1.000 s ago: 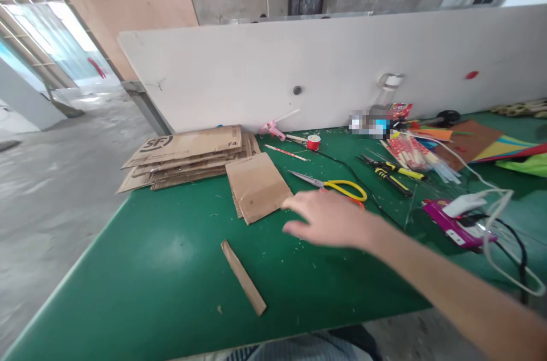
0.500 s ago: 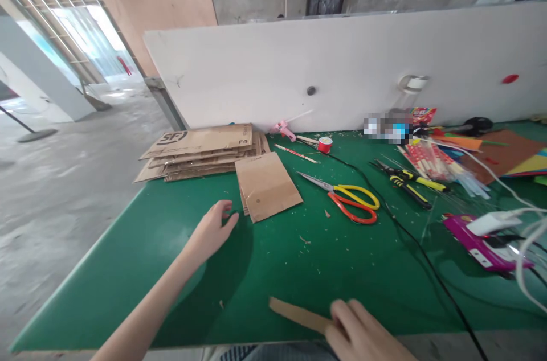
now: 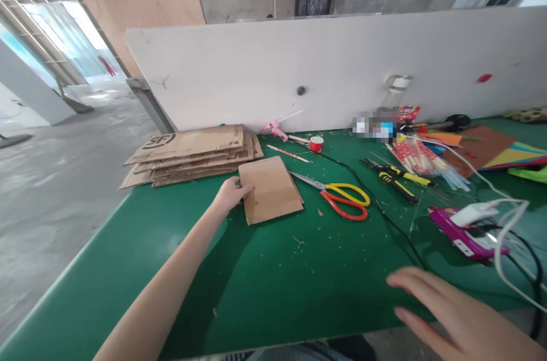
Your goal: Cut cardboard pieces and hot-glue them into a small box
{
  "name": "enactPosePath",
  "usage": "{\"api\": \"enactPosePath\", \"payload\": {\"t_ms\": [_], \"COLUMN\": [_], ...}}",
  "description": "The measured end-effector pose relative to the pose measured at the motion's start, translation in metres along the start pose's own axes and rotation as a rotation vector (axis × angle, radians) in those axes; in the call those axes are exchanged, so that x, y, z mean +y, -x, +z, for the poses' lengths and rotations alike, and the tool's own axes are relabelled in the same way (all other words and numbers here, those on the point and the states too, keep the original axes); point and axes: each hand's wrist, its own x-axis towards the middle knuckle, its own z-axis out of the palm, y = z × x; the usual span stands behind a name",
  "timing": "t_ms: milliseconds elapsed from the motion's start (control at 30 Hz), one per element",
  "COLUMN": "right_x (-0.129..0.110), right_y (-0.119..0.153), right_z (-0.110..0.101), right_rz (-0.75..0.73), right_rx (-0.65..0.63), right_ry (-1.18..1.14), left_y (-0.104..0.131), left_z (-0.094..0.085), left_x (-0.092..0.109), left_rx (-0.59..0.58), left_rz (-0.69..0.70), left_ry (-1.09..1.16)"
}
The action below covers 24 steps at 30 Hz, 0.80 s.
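Note:
My left hand [image 3: 233,193] grips the left edge of a small rectangular piece of cardboard [image 3: 273,190], thumb on top and the other fingers mostly hidden. The cardboard lies on the green tabletop [image 3: 265,275], with the edge of another piece showing under its right side. My right hand [image 3: 440,304] is over the near right part of the table, fingers apart and holding nothing. Right of the cardboard lie large scissors [image 3: 337,196] with one yellow and one red handle, their blades pointing at it.
Behind my left hand is a stack of flattened cardboard [image 3: 192,150]. A pink glue gun [image 3: 277,130], a red spool [image 3: 316,144], pliers [image 3: 395,179] and a purple power strip [image 3: 465,236] with cables lie farther right. A white panel [image 3: 256,70] borders the back.
My left hand has moved forward and taken hold of the small cardboard piece, which has turned slightly. My right hand has let go of a cardboard strip, now out of sight, and moved right.

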Motion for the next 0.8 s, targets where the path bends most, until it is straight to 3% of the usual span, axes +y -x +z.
{"api": "enactPosePath", "payload": {"t_ms": [133,233,300,400,533,700,800], "right_x": [-0.015,-0.012,-0.009,-0.005,0.003,0.022,0.025], "right_y": [-0.091,-0.143,-0.165,-0.183,-0.197,-0.219,-0.225], "right_z": [0.007,0.02,0.025,0.027,0.025,0.019,0.019], "right_rz": [0.092,0.164,0.145,0.113,0.207,0.247,0.239], "right_rx": [-0.063,-0.28,-0.365,-0.357,-0.291,-0.408,-0.338], "right_ry": [0.172,0.357,0.388,0.387,0.463,0.388,0.38], "left_y": [0.0,0.001,0.003,0.008,0.016,0.023,0.023], "left_z": [-0.007,-0.016,-0.023,-0.031,-0.031,-0.027,-0.029], "left_x": [-0.008,-0.01,-0.01,-0.011,-0.015,-0.018,-0.018], "left_rx": [0.066,0.165,0.173,0.163,0.218,0.087,0.131], "left_rz": [0.039,0.141,0.235,0.316,0.311,0.054,-0.045], "left_ry": [-0.003,0.015,0.156,0.476,0.723,0.872,0.969]}}
